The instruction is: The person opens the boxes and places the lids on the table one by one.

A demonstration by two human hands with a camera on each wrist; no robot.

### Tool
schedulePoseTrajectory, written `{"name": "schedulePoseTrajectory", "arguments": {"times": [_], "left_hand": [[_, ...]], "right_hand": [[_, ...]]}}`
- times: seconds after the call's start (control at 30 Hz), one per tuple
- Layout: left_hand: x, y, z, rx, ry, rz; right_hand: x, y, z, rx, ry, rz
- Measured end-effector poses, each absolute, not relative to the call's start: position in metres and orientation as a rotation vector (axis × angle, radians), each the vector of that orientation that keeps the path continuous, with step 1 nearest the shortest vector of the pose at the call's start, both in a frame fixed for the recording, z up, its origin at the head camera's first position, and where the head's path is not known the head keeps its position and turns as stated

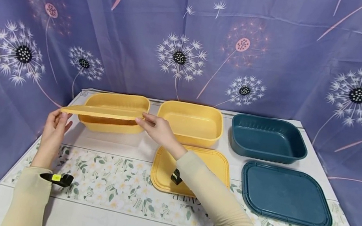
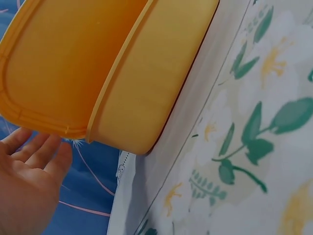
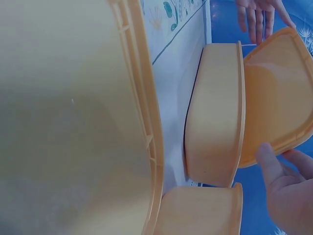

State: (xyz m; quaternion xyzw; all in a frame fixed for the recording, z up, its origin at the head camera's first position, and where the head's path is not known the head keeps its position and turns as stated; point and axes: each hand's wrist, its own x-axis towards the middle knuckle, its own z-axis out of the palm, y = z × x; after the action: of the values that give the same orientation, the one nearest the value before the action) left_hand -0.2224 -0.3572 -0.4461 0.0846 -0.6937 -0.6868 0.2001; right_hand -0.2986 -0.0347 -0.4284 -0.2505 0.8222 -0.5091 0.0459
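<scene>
A yellow lid point(image 1: 105, 112) is raised at a slant over the left yellow container point(image 1: 106, 127), part of whose opening it covers. My left hand point(image 1: 53, 129) is at the lid's left end. Its fingers look fairly straight in the left wrist view, with the fingertips point(image 2: 61, 152) right at the lid's edge. At the opposite end, my right hand point(image 1: 158, 128) pinches the lid's rim between thumb and fingers. In the right wrist view the lid point(image 3: 279, 90) tilts up from the container's rim, and the right thumb point(image 3: 266, 156) lies over its near edge.
A second yellow container point(image 1: 190, 124) stands in the middle, with a yellow lid point(image 1: 163, 174) before it, partly under my right forearm. To the right are a dark blue container point(image 1: 264, 153) and its flat blue lid point(image 1: 287, 197). A purple curtain point(image 1: 207, 85) borders the table point(image 1: 105, 222).
</scene>
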Motion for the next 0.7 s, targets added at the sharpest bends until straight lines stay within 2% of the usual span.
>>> {"name": "schedulePoseTrajectory", "arguments": {"times": [0.7], "left_hand": [[-0.2225, -0.3598, -0.4356, 0.249, -1.961, -1.846]], "right_hand": [[-0.3004, -0.0341, -0.4268, -0.761, 2.556, -1.649]]}}
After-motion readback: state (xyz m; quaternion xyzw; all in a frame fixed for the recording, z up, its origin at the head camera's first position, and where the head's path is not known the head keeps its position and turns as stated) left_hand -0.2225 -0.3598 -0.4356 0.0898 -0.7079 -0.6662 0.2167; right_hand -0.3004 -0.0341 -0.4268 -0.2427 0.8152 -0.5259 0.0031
